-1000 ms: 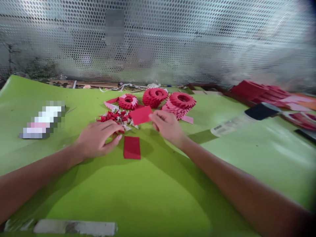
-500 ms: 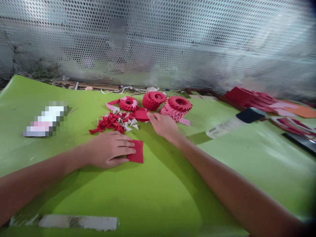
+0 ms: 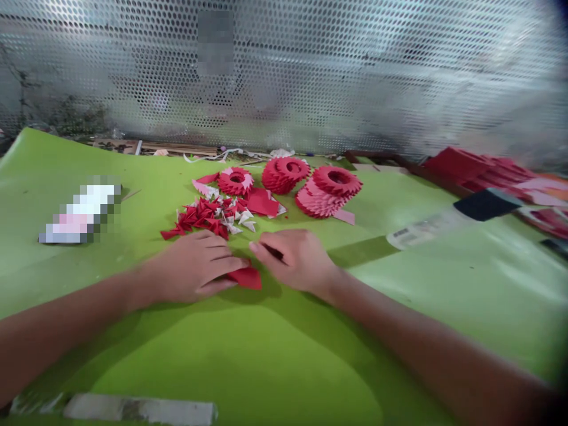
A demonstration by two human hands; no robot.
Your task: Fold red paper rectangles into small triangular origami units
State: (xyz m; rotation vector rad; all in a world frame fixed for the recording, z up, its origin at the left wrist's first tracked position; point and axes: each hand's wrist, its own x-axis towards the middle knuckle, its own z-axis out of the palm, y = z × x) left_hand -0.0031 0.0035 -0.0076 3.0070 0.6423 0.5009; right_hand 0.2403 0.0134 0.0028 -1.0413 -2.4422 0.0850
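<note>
My left hand rests low over the green surface, its fingertips pinching a small red paper whose edge is lifted. Just right of that paper, my right hand hangs with fingers curled in and thumb pointing left; nothing shows in it. Beyond the left hand lies a pile of folded red and white paper pieces. A stack of red paper squares sits beside the pile. Behind are a small red and pink paper ring, a red paper ring stack and a pink-and-red one.
A clear bottle with a black cap lies at right. Red paper sheets are heaped at the far right. A blurred-out flat object lies at left. Whitish tape runs along the near edge. A perforated metal sheet stands behind.
My right hand has come back from the stack of red squares towards my left hand. The red paper under my left fingers has gone from flat to lifted. The view has shifted slightly.
</note>
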